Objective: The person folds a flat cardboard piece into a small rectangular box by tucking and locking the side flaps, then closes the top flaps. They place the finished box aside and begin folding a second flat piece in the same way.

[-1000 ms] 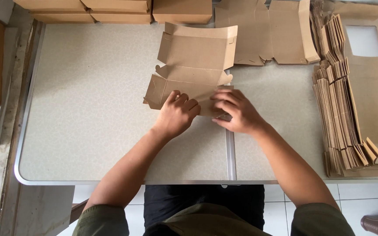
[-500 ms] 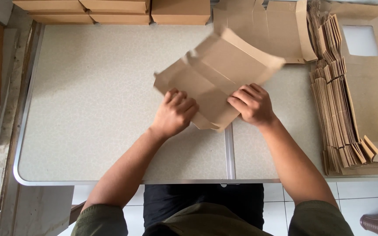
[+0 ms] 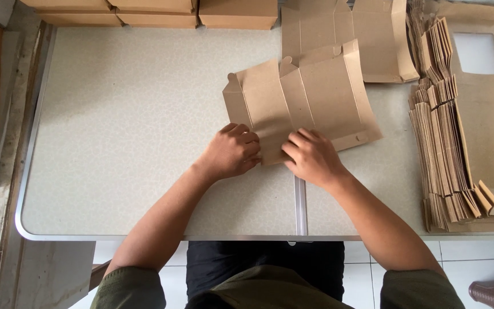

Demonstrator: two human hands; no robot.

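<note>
While both hands pinch: left hand (image 3: pixel 232 151) and right hand (image 3: pixel 311 157) grip the unfolded box blank (image 3: pixel 301 100).
Around: flat-blank stack (image 3: pixel 444 149) right; finished boxes (image 3: pixel 150 11) behind.
Surface: speckled table (image 3: pixel 121 131).

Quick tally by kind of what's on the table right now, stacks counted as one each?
Box blank under both hands: 1
Loose flat blank behind it: 1
Stack of flat blanks at the right: 1
Windowed blank on the far right: 1
Folded boxes along the far edge: at least 3, partly cut off
Total: at least 7
</note>
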